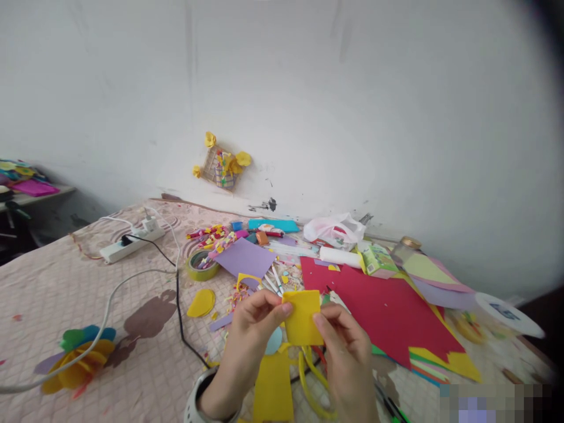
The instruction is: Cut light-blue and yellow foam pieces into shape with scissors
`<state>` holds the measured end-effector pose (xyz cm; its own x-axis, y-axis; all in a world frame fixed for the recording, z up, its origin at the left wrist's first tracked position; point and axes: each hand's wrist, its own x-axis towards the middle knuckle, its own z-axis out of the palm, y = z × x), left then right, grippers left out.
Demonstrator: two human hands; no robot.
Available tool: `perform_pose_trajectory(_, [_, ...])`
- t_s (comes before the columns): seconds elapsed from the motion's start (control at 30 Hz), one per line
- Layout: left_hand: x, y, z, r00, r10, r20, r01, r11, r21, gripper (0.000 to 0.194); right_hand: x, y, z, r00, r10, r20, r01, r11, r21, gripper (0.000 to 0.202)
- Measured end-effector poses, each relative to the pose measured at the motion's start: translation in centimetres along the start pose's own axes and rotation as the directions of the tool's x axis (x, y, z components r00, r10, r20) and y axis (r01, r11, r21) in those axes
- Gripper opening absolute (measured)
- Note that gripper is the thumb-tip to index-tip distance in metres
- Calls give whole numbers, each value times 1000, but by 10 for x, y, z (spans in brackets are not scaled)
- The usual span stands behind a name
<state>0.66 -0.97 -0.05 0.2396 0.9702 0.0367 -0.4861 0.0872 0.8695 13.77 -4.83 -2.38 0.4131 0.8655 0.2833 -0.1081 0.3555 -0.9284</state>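
I hold up a yellow square piece of craft sheet, either felt or thick paper, over the table. Its left edge is pinched between thumb and fingers of my left hand, which has a watch on the wrist. On the opposite edge, my right hand pinches the same piece. A longer yellow strip lies below the hands, beside a looped yellow cord-like item. Partly hidden behind my left thumb is a pale blue disc. Yellow rounded cut-outs rest to the left.
Red sheets cover the right side, near a jar and a plastic bag. A purple sheet and tape roll lie left of centre. Cables run from a power strip past a colourful paper flower.
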Motion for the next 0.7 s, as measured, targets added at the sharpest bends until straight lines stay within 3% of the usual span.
perform_pose_trajectory(0.47, [3,1,-3,993,83,-79,-84,996,-10,15,-1,-2,5,996,65,60,-63,997,-43,18])
perform_pose_trajectory(0.63, [5,0,-2,995,83,-54,-81,996,30,15,1,-2,4,996,79,47,-78,997,-9,19])
perform_pose_trajectory(0.7, [5,0,-1,998,67,13,-68,993,95,17,3,-1,1,996,85,21,-85,996,36,19])
